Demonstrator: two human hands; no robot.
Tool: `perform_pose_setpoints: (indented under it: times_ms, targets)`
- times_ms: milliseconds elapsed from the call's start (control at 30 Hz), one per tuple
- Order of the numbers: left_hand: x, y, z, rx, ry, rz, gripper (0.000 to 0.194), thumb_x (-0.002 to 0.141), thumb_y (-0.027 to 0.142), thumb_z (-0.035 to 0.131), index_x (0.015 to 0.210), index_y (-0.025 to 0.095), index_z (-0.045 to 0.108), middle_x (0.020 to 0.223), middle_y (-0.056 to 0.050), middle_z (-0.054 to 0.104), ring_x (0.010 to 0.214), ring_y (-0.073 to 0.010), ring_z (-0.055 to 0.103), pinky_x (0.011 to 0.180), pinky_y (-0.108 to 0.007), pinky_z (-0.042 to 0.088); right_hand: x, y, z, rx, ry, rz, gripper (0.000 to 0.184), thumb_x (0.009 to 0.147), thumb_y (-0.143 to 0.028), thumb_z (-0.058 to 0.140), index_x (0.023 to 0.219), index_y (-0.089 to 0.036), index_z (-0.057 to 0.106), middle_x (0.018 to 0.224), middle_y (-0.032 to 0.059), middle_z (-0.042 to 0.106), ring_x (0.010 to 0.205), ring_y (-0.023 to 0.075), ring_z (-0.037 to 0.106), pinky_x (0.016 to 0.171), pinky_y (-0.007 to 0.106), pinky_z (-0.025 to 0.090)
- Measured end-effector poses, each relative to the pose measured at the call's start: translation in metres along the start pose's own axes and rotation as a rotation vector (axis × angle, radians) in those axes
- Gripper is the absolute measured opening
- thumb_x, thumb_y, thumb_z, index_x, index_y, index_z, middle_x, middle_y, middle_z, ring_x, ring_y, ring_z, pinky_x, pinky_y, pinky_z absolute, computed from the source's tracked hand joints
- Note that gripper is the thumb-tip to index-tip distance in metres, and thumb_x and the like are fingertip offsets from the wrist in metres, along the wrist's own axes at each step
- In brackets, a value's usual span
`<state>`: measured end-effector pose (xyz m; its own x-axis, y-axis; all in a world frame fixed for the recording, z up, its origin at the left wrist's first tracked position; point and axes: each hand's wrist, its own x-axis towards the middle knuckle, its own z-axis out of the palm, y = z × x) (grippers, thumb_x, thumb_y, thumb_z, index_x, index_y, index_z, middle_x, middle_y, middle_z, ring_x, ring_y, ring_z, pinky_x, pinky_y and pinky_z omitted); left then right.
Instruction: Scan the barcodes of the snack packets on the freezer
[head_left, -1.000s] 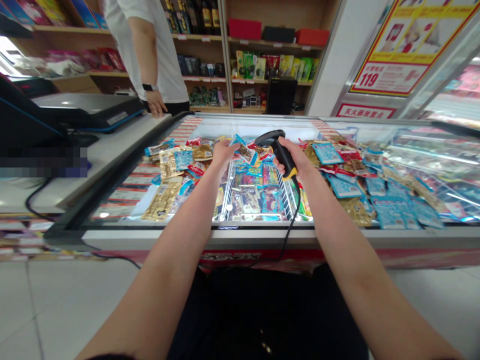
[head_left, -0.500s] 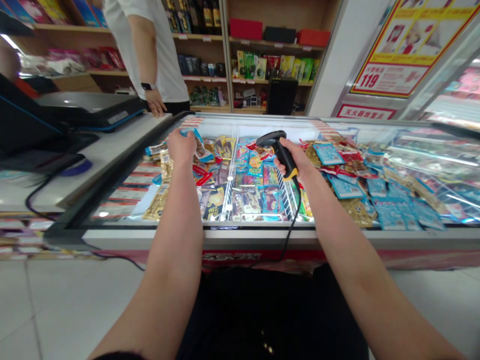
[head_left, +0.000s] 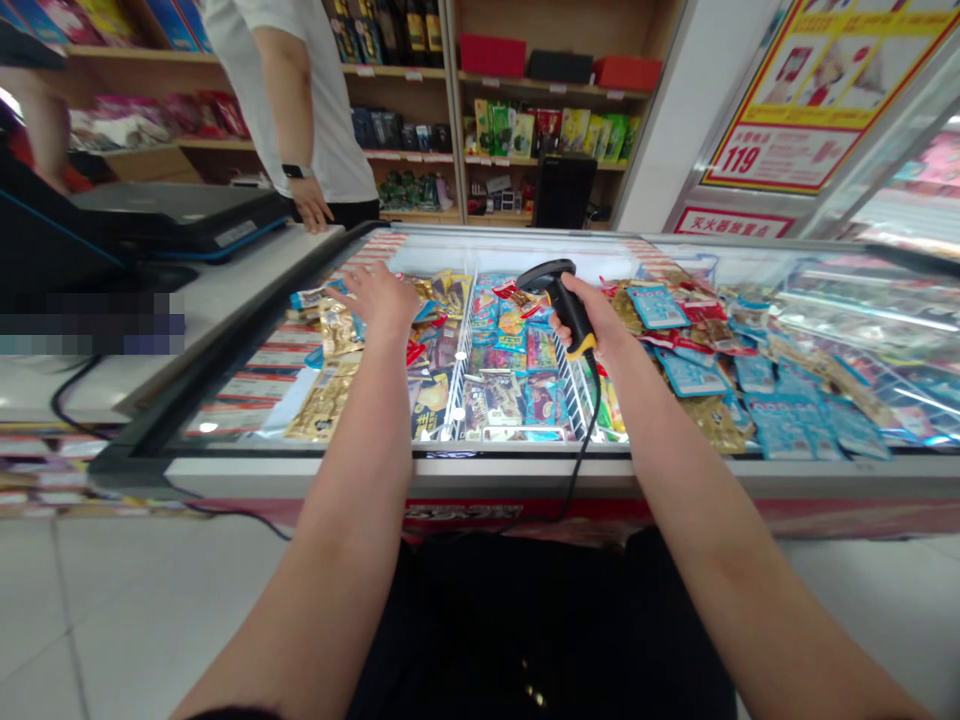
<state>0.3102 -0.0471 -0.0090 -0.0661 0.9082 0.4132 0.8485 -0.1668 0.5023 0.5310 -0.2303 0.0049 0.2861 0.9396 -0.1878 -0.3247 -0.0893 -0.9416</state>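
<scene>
My left hand (head_left: 384,300) is over the left part of the chest freezer (head_left: 300,474), its fingers spread and nothing gripped in them. Under and around it lie several gold snack packets (head_left: 324,398), with bits of blue and red wrappers showing. Whether the fingertips touch the packets I cannot tell. My right hand (head_left: 604,318) is wrapped round the handle of a black and yellow barcode scanner (head_left: 571,312). The scanner's head points left above the middle wire basket (head_left: 517,434) of colourful packets. Its cable (head_left: 592,425) hangs down over the freezer's front edge.
Blue, red and gold packets (head_left: 694,375) are piled on the right side of the freezer. At left is a counter (head_left: 247,275) with a dark machine (head_left: 180,215). A person in a white shirt (head_left: 330,120) stands behind it, and another person's arm (head_left: 46,125) shows far left.
My left hand has let go of a blue packet, spread its fingers and shifted slightly right. The right hand and scanner have barely moved. The arm at far left shows more.
</scene>
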Motion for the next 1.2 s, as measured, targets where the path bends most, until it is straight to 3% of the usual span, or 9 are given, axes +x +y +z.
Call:
perform_pose_setpoints:
  times_ms: [100, 267, 433, 567, 700, 767, 900, 1033, 1200]
  targets:
    - [-0.013, 0.021, 0.01, -0.059, -0.01, 0.201, 0.055, 0.085, 0.036, 0.058, 0.138, 0.021, 0.055, 0.148, -0.018, 0.052, 0.143, -0.0409, 0.036, 0.12, -0.067, 0.014, 0.002, 0.0, -0.002, 0.027, 0.018, -0.042, 0.043, 0.098, -0.06, 0.053, 0.099, -0.018, 0.063, 0.051, -0.0012, 0.059, 0.033, 0.011, 0.049, 0.029, 0.02, 0.04]
    - [-0.044, 0.056, 0.042, -0.038, -0.232, 0.591, 0.046, 0.095, 0.031, 0.044, 0.138, 0.024, 0.059, 0.148, -0.014, 0.053, 0.14, -0.0337, 0.042, 0.121, -0.054, 0.021, 0.006, -0.001, -0.005, 0.043, 0.058, -0.061, 0.045, 0.096, -0.064, 0.054, 0.098, -0.019, 0.063, 0.049, -0.0019, 0.057, 0.033, 0.0109, 0.049, 0.03, 0.019, 0.039]
    - [-0.065, 0.067, 0.067, 0.008, -0.406, 0.789, 0.053, 0.101, 0.037, 0.036, 0.152, 0.026, 0.046, 0.16, -0.011, 0.043, 0.149, -0.0307, 0.033, 0.121, -0.052, 0.022, 0.008, -0.002, -0.007, 0.084, 0.083, -0.074, 0.046, 0.099, -0.062, 0.048, 0.098, -0.019, 0.063, 0.049, -0.0018, 0.057, 0.033, 0.0104, 0.049, 0.03, 0.018, 0.039]
    - [-0.064, 0.064, 0.066, 0.06, -0.527, 0.776, 0.053, 0.103, 0.045, 0.03, 0.151, 0.03, 0.048, 0.156, -0.009, 0.048, 0.144, -0.0318, 0.041, 0.119, -0.059, 0.022, 0.008, -0.002, -0.008, 0.095, 0.085, -0.068, 0.046, 0.101, -0.061, 0.047, 0.098, -0.018, 0.063, 0.049, -0.0013, 0.057, 0.033, 0.0099, 0.048, 0.03, 0.018, 0.039]
    - [-0.055, 0.063, 0.059, 0.024, -0.433, 0.767, 0.047, 0.102, 0.043, 0.034, 0.128, 0.025, 0.069, 0.142, -0.011, 0.06, 0.139, -0.0318, 0.045, 0.119, -0.054, 0.027, 0.007, -0.003, -0.007, 0.082, 0.078, -0.062, 0.047, 0.099, -0.062, 0.049, 0.098, -0.017, 0.064, 0.049, -0.001, 0.058, 0.033, 0.0101, 0.048, 0.03, 0.018, 0.039]
    - [-0.054, 0.065, 0.06, -0.005, -0.386, 0.741, 0.046, 0.102, 0.041, 0.035, 0.121, 0.022, 0.072, 0.135, -0.013, 0.064, 0.135, -0.0307, 0.049, 0.116, -0.049, 0.032, 0.006, -0.004, -0.006, 0.074, 0.08, -0.056, 0.046, 0.1, -0.061, 0.049, 0.099, -0.018, 0.064, 0.049, -0.0012, 0.057, 0.033, 0.0102, 0.048, 0.03, 0.018, 0.039]
    - [-0.056, 0.072, 0.072, -0.041, -0.325, 0.627, 0.05, 0.101, 0.044, 0.036, 0.137, 0.02, 0.06, 0.14, -0.015, 0.061, 0.136, -0.0309, 0.049, 0.115, -0.046, 0.032, 0.006, -0.003, -0.004, 0.063, 0.081, -0.059, 0.046, 0.099, -0.062, 0.05, 0.099, -0.018, 0.064, 0.047, -0.0022, 0.055, 0.033, 0.0107, 0.048, 0.03, 0.018, 0.04]
    - [-0.056, 0.077, 0.081, -0.024, -0.43, 0.588, 0.072, 0.093, 0.058, 0.05, 0.155, 0.023, 0.039, 0.149, -0.017, 0.054, 0.143, -0.0358, 0.041, 0.119, -0.054, 0.025, 0.007, -0.003, -0.005, 0.054, 0.075, -0.064, 0.046, 0.097, -0.064, 0.052, 0.1, -0.019, 0.064, 0.048, -0.0027, 0.055, 0.034, 0.0104, 0.048, 0.03, 0.018, 0.039]
    - [-0.045, 0.072, 0.077, -0.016, -0.477, 0.51, 0.102, 0.069, 0.063, 0.077, 0.154, 0.022, 0.04, 0.146, -0.021, 0.055, 0.138, -0.0421, 0.046, 0.113, -0.05, 0.034, 0.007, -0.003, -0.003, 0.028, 0.07, -0.054, 0.046, 0.096, -0.064, 0.054, 0.101, -0.019, 0.064, 0.048, -0.0026, 0.056, 0.034, 0.0107, 0.049, 0.03, 0.019, 0.04]
